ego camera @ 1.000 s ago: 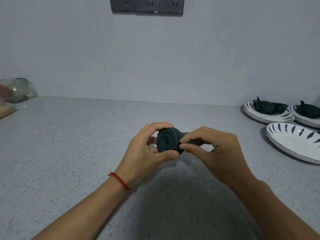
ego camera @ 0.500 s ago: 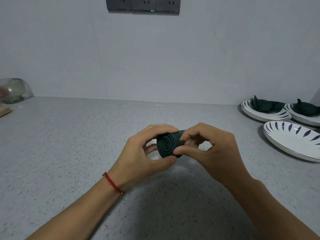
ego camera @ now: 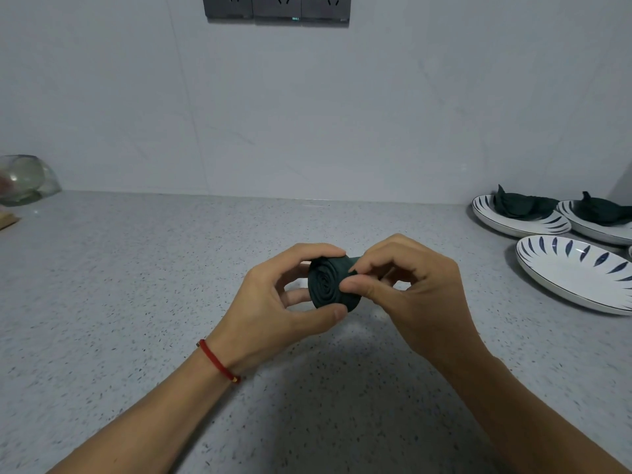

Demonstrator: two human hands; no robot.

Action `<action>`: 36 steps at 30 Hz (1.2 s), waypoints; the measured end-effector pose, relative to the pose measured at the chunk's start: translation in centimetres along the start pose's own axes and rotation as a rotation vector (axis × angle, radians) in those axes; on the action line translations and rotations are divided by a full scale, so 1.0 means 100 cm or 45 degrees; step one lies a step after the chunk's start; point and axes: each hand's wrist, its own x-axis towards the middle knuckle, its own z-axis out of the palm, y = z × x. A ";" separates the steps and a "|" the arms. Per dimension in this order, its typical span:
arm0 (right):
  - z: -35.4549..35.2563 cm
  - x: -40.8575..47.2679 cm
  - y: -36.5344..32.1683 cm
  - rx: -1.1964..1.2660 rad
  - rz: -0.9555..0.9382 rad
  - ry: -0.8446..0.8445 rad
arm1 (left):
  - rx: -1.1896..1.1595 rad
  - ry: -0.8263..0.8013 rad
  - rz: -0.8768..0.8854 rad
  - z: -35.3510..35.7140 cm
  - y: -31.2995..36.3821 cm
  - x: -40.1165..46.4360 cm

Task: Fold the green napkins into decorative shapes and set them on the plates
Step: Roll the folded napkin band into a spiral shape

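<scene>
A dark green napkin (ego camera: 326,283), rolled into a tight spiral, is held above the grey counter with its spiral end facing me. My left hand (ego camera: 273,302) clasps the roll between thumb and fingers. My right hand (ego camera: 410,292) pinches the roll's right edge with thumb and forefinger. At the right, a white plate with blue leaf marks (ego camera: 578,275) holds nothing. Behind it, two more plates (ego camera: 513,224) (ego camera: 595,230) each carry a folded green napkin (ego camera: 519,205) (ego camera: 602,210).
A glass bowl (ego camera: 24,179) stands at the far left by the wall, with a wooden board edge (ego camera: 7,220) in front of it. Grey wall sockets (ego camera: 277,6) sit high on the wall. The speckled counter (ego camera: 136,268) spreads around my hands.
My right hand's fingers have shifted onto the roll's right edge, pinching closer to the spiral. The roll has turned slightly.
</scene>
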 end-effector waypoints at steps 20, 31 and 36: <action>-0.006 0.003 -0.008 -0.158 -0.158 -0.041 | -0.100 0.180 0.126 0.002 0.003 0.000; 0.002 -0.002 0.003 -0.227 -0.098 0.003 | 0.390 0.260 0.196 0.001 -0.002 -0.001; 0.004 -0.001 0.007 -0.086 0.223 -0.119 | 0.509 0.260 0.208 0.001 -0.003 -0.001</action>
